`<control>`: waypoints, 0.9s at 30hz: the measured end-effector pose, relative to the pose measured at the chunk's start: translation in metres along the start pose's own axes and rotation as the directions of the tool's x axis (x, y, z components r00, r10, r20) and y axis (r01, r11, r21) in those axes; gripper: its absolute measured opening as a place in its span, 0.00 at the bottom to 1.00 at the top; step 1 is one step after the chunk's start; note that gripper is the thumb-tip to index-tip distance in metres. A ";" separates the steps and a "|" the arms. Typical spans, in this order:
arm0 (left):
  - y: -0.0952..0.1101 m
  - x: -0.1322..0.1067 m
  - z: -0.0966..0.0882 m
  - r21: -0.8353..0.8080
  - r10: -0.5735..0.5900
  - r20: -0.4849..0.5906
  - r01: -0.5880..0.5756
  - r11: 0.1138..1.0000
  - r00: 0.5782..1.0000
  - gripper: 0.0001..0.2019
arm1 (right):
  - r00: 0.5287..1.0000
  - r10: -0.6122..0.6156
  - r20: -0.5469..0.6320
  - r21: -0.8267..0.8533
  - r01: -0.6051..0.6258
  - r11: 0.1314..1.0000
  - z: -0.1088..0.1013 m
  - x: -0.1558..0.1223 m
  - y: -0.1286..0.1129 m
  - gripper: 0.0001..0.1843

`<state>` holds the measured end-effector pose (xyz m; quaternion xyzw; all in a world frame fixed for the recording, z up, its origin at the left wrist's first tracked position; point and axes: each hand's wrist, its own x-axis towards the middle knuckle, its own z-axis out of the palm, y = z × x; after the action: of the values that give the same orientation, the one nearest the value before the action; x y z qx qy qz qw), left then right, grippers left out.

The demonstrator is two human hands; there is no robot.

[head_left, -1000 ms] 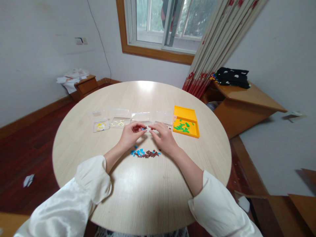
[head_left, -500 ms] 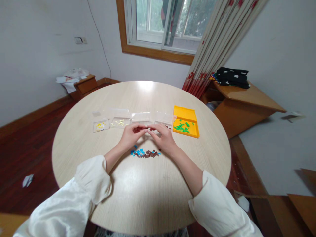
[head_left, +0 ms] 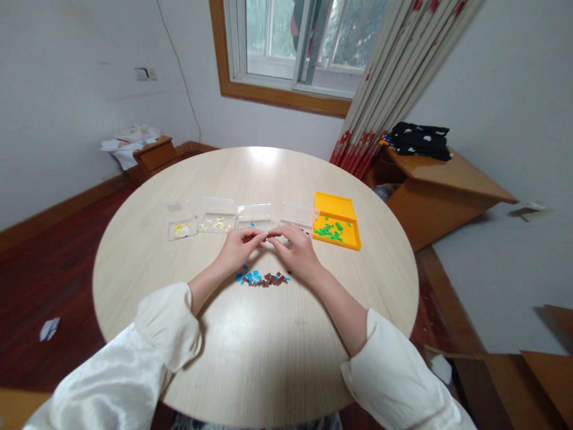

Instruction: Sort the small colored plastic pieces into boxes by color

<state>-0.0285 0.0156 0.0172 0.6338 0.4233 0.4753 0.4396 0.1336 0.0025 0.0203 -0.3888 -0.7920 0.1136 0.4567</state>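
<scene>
My left hand (head_left: 240, 247) and my right hand (head_left: 293, 248) meet over the middle of the table, fingertips pinched together. Between them is a small dark brown building brick (head_left: 270, 236), partly covered by the fingers, so its exact form is hard to make out. Just below the hands lies a loose pile of brown bricks (head_left: 271, 279), with blue bricks (head_left: 249, 277) at its left side. Behind my fingers stands an open clear box (head_left: 254, 210) with a blue piece inside. Another clear box (head_left: 298, 210) is partly hidden by my right hand.
An open yellow case (head_left: 335, 205) with green bricks (head_left: 330, 230) stands right of the hands. To the left are a clear box (head_left: 216, 205) with pale pieces and a smaller one (head_left: 182, 218) with yellow pieces. All rest on a round wooden table (head_left: 264, 358).
Both hands have tilted and lowered slightly, still pinched together. The brown brick shows more between the fingertips, and a blue piece in the box behind has come into view.
</scene>
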 end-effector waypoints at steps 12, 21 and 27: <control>-0.007 0.002 -0.002 0.026 -0.013 -0.052 0.015 1.000 0.999 0.19 | 0.991 0.116 -0.071 -0.183 -0.127 0.975 -0.009 0.002 0.016 0.06; -0.002 0.001 -0.002 0.012 -0.035 -0.052 0.036 0.999 0.998 0.17 | 0.953 0.291 -0.088 -0.405 -0.301 0.863 -0.014 0.001 0.039 0.07; -0.002 0.001 -0.003 0.025 -0.046 -0.091 0.049 0.999 0.995 0.17 | 0.949 0.287 -0.130 -0.382 -0.315 0.869 -0.017 0.002 0.039 0.09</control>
<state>-0.0309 0.0178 0.0163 0.6074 0.4641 0.4871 0.4224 0.1667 0.0266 0.0101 -0.5959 -0.7119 0.0066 0.3715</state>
